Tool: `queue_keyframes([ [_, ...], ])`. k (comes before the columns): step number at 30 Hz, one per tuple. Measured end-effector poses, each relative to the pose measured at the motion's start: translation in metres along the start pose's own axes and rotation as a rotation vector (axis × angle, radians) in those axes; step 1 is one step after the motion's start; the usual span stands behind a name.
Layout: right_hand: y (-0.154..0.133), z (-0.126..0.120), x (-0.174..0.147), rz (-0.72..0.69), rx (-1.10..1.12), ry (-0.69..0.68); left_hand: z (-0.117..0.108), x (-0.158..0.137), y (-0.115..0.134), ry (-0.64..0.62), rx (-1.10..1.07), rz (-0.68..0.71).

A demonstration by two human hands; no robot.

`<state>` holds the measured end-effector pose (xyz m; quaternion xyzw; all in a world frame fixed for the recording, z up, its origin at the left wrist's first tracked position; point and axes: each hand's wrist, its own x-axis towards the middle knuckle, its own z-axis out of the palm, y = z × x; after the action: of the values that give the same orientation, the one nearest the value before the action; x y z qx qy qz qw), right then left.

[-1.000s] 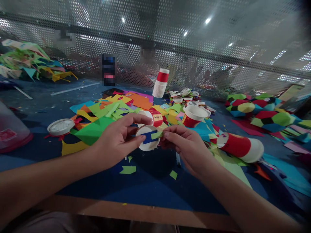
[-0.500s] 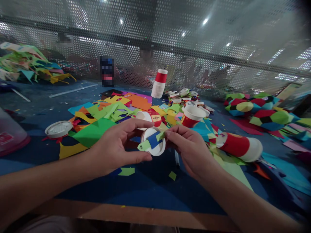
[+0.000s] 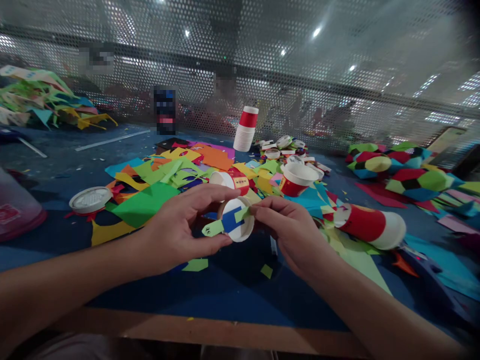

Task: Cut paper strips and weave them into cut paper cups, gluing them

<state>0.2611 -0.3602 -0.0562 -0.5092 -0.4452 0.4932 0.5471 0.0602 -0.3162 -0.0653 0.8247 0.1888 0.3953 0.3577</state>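
Observation:
Between my hands is a shallow white cut-off paper cup bottom (image 3: pixel 245 231), its open side facing me. My left hand (image 3: pixel 183 225) grips its rim, thumb below and fingers above. A blue paper piece (image 3: pixel 229 221) lies across the inside. On the left, a light green paper head (image 3: pixel 212 228) with drawn eyes sticks out past the rim. My right hand (image 3: pixel 287 222) pinches at the right rim, where a light green paper strip (image 3: pixel 242 214) lies over the blue piece. Its fingertips partly hide what they grip.
Coloured paper scraps (image 3: pixel 161 172) cover the middle of the blue table. Around them are a tipped red-and-white cup (image 3: pixel 369 227), an upright cup (image 3: pixel 296 179), a cup stack (image 3: pixel 246 130) and a white lid (image 3: pixel 90 199). A dark blue glue gun (image 3: pixel 431 272) lies at right.
The green head has moved left and now projects farther beyond the rim. The cup bottom has turned slightly, and more of its inside shows. Both hands stay in nearly the same place.

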Motion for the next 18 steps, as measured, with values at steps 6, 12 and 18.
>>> queue_keyframes([
  [6,-0.0012,-0.0028,0.0033,0.069,-0.016,-0.015,-0.0026,0.0008,-0.0008,-0.009,0.016,0.034],
  [12,0.0000,-0.0035,0.0035,0.067,-0.060,-0.037,-0.0025,0.0007,-0.0013,-0.001,0.033,0.046],
  [18,-0.0012,-0.0031,0.0029,0.072,-0.079,-0.030,-0.0030,0.0004,-0.0014,-0.008,0.052,0.055],
])
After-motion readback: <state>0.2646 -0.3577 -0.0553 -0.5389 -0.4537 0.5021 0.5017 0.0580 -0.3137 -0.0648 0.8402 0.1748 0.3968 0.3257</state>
